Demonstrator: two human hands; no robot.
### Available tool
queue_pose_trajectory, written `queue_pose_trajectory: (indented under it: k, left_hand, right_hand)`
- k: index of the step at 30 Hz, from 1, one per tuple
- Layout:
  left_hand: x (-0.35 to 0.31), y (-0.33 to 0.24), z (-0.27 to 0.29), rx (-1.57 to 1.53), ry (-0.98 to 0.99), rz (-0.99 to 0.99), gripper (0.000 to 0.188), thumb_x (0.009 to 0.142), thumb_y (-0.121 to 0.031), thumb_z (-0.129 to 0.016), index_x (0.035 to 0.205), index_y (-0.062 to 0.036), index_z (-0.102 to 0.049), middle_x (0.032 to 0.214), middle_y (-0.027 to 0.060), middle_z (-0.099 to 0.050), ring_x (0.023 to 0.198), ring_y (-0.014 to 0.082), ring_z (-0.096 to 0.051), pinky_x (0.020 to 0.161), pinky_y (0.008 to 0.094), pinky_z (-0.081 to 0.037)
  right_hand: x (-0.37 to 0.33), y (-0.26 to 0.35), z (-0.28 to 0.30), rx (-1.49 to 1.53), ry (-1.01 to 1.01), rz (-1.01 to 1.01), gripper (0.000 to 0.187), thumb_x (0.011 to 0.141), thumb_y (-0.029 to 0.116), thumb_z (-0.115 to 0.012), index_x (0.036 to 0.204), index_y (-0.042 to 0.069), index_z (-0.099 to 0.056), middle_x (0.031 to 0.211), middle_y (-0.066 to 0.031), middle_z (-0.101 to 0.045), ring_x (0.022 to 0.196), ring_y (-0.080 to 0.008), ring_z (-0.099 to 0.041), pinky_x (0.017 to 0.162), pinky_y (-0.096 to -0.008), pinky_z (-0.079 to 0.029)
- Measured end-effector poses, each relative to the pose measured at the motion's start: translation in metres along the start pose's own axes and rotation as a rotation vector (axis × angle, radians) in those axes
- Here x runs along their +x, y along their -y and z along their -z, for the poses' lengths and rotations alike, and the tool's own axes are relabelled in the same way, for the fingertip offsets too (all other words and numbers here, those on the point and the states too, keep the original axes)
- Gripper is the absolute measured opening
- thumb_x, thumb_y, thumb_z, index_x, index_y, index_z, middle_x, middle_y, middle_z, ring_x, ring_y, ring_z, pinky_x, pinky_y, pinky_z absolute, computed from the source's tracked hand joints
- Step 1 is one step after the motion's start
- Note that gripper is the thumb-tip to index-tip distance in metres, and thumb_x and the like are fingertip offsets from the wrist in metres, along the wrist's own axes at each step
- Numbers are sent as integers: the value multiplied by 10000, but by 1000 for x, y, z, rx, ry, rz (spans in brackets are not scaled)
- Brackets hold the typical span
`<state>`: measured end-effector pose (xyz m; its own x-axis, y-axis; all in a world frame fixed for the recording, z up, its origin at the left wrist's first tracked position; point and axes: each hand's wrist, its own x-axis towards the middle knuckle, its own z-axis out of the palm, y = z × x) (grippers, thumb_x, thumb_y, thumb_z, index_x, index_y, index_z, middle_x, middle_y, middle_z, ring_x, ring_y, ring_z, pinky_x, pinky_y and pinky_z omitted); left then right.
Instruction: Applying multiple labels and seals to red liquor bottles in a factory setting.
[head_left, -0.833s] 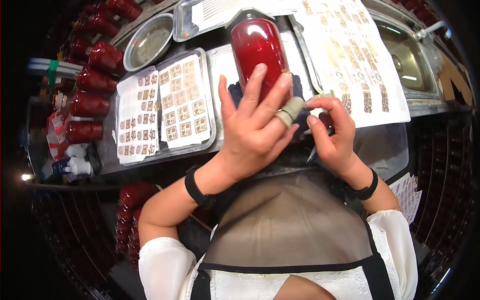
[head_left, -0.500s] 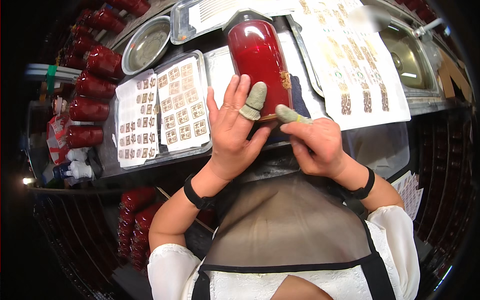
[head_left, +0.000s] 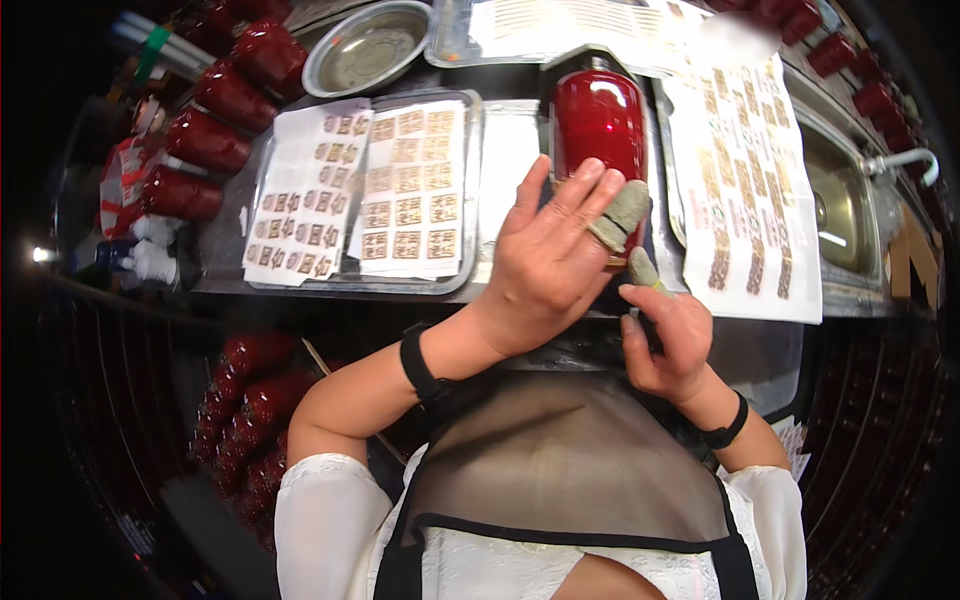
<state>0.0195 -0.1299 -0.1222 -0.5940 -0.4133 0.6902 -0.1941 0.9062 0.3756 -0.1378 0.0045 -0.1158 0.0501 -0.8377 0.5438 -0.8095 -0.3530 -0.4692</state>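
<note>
A glossy red bottle with a dark band at its far end lies on the table, pointing away from me. My left hand rests over its near part with fingers stretched out, hiding much of that end. One of its fingers wears a grey-green cloth finger cover. Close to the bottle's near end is my right hand, its index finger and thumb a little apart, nothing visible between them. A similar finger cover sits on that index finger. Dark blue cloth shows beside the bottle.
Left of the bottle, a metal tray holds sticker sheets. Behind it stands a metal bowl. More gold-patterned sheets lie right, near a sink. Several red bottles line the left side.
The whole view has shifted, so the table's things appear farther right. My left hand now lies more across the bottle, and its gold ornament is out of sight. My right thumb and index finger remain apart.
</note>
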Motion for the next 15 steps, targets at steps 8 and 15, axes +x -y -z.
queue_pose_trajectory:
  k: [8, 15]
  left_hand:
    - [-6, 4, 7, -21, -44, 11, 445, 751, -74, -670, 1174, 60, -637, 1339, 204, -606, 1310, 345, -544, 1137, 617, -265]
    - [-6, 4, 15, 3, -37, 17, 637, 757, -109, -708, 1346, 61, -535, 1389, 208, -563, 1350, 352, -502, 1134, 633, -251]
  right_hand:
    - [25, 13, -2, -169, 158, 171, 402, 679, 35, -701, 1079, 65, -673, 641, -1, -517, 507, -172, -532, 496, -320, -385]
    - [41, 25, -10, -92, 211, 174, 354, 690, 44, -703, 1038, 73, -641, 642, -17, -529, 521, -200, -562, 492, -342, -406]
